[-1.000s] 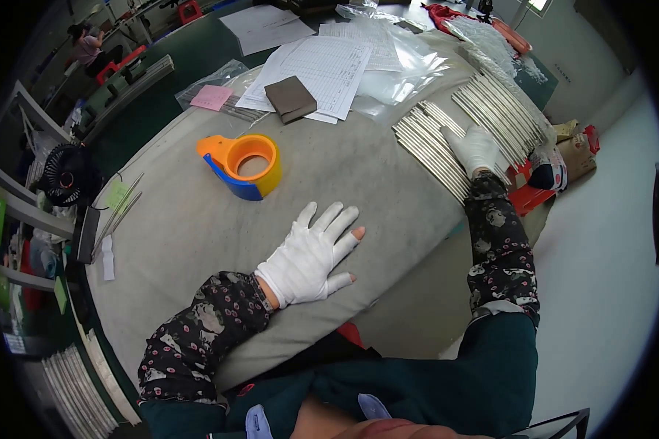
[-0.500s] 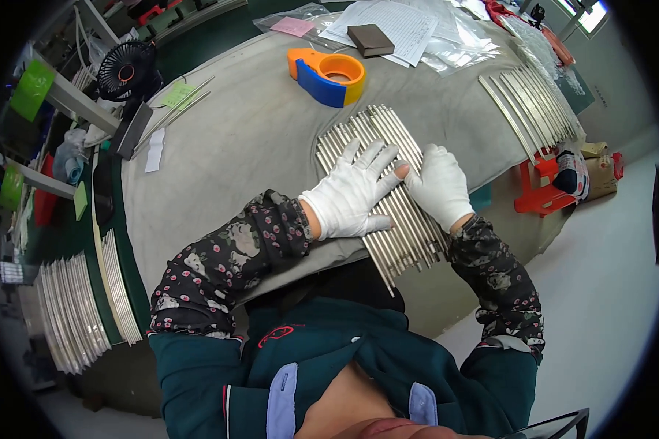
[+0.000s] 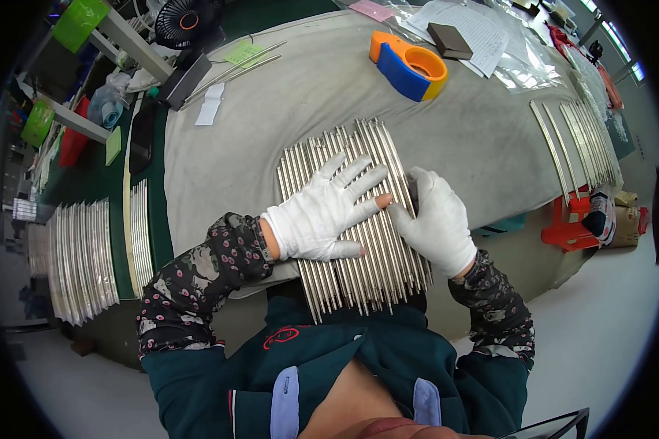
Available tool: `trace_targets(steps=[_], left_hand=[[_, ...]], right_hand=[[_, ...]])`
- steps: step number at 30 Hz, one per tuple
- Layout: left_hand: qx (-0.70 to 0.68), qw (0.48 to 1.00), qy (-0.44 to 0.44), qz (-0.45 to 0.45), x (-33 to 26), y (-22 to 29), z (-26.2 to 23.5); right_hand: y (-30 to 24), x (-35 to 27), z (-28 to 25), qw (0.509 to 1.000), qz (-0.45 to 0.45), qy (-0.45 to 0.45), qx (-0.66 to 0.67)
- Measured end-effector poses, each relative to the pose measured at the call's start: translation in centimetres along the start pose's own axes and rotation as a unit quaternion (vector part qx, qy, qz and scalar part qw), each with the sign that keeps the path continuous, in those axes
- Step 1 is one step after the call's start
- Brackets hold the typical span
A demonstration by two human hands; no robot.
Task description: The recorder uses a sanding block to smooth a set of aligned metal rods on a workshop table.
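A flat batch of long silver metal strips (image 3: 348, 154) lies side by side on the grey cloth table (image 3: 483, 139), right in front of me. My left hand (image 3: 322, 212), in a white glove, rests flat on the strips with its fingers spread. My right hand (image 3: 438, 223), also in a white glove, presses against the batch's right side, fingers curled at the strips' edge. A bare fingertip pokes through the left glove.
An orange and blue tape dispenser (image 3: 410, 66) sits at the far middle, with a small brown box (image 3: 449, 40) on papers behind it. More silver strips (image 3: 582, 139) lie at the right edge, and stacks (image 3: 80, 252) fill the left. A black fan (image 3: 187, 18) stands at the back left.
A second ago my left hand lay flat on bare cloth while the right reached to the far strips. Now the batch lies in front of me under both hands.
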State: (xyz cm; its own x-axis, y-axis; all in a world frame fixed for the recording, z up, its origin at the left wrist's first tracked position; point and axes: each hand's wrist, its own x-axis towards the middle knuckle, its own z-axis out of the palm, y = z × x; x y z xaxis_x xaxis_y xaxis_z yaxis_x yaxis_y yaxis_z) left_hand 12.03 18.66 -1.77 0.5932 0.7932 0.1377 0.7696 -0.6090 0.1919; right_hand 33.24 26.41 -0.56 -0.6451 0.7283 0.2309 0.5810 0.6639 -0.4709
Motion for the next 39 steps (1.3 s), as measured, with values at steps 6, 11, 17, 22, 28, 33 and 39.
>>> trace_targets(steps=[6, 11, 17, 22, 28, 33, 39], left_hand=[[0.016, 0.999, 0.03, 0.01, 5.3, 0.8, 0.6], [0.006, 0.997, 0.062, 0.039, 8.6, 0.7, 1.9], [-0.012, 0.997, 0.016, 0.072, 8.1, 1.1, 1.8], [-0.04, 0.996, -0.023, 0.08, 5.1, 0.7, 1.0], [-0.046, 0.995, 0.018, 0.088, 11.3, 1.5, 1.7], [-0.018, 0.996, 0.009, 0.081, 16.4, 2.1, 2.9], [0.025, 1.0, -0.007, 0.015, 19.4, 3.3, 3.2]], right_hand=[[4.7, 0.2, -2.5, 0.995, 0.09, 0.007, 0.031], [9.5, 0.6, -4.0, 0.99, 0.125, 0.042, 0.049], [10.2, 0.3, -4.4, 0.998, 0.061, 0.032, -0.012], [8.7, 0.4, -5.6, 0.995, 0.098, -0.036, 0.005], [9.3, 6.8, -5.9, 0.999, -0.01, 0.038, 0.014], [9.2, 13.6, -2.6, 0.972, -0.193, 0.13, -0.029], [9.7, 16.5, -3.0, 0.986, -0.107, -0.009, -0.127]])
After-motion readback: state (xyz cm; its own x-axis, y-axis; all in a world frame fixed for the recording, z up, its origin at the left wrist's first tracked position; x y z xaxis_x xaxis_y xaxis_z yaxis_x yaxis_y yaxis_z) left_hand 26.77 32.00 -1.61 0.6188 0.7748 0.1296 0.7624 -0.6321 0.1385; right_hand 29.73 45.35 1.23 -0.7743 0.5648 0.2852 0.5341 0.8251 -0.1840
